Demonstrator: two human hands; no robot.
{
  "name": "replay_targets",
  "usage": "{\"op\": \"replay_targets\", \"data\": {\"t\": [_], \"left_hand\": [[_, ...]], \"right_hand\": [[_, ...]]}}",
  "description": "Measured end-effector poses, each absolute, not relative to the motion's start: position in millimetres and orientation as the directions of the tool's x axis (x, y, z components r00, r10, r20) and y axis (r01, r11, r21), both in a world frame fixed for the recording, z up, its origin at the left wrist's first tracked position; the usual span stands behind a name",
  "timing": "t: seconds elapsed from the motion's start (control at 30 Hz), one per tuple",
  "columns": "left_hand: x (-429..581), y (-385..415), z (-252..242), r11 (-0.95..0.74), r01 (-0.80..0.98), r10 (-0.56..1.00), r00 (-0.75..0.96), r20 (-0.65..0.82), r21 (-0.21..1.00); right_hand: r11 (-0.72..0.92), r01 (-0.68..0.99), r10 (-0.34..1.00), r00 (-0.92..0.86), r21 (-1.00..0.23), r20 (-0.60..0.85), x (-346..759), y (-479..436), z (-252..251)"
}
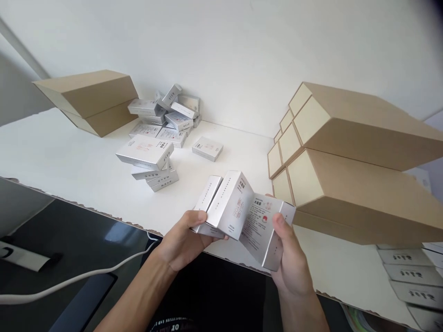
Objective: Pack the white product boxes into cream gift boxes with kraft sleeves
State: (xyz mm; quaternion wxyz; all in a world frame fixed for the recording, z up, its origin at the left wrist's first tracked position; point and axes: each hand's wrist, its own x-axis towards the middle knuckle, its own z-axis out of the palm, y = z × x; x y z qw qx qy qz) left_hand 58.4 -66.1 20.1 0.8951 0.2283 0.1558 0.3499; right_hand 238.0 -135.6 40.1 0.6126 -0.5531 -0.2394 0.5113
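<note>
Near the front edge of the white table, my left hand [185,240] grips two small silver-white printed boxes [228,203] from their left side, thumb on top. My right hand [290,258] holds another silver-white box [259,226], its thumb across the side and its printed back face showing. The boxes in the two hands meet at an angle in the middle. Fingers beneath them are partly hidden. To the left stands an uneven stack of like boxes [145,150]. Beyond my hands one single box [207,149] lies flat.
A loose heap of silver-white boxes [178,121] sits against the wall, beside large brown cartons [100,94]. More brown cartons [360,124] are piled at the right. Stacked boxes [411,274] stand at the lower right. A white cable [104,272] hangs below the table's left front edge.
</note>
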Motion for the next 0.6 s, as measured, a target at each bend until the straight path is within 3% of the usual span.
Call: {"op": "replay_targets", "data": {"t": [0.4,0.6], "left_hand": [[55.4,-70.1,17.0,0.587,-0.507,0.684,0.728,-0.052,0.631],[57.9,-74.1,23.2,0.501,-0.376,0.714,0.689,-0.127,0.78]], "right_hand": [[-0.194,-0.453,0.902,0.267,-0.87,-0.34,241.3,-132.2,38.4],[-0.157,-0.34,0.917,0.298,-0.927,-0.265,235.7,-133.0,42.6]]}}
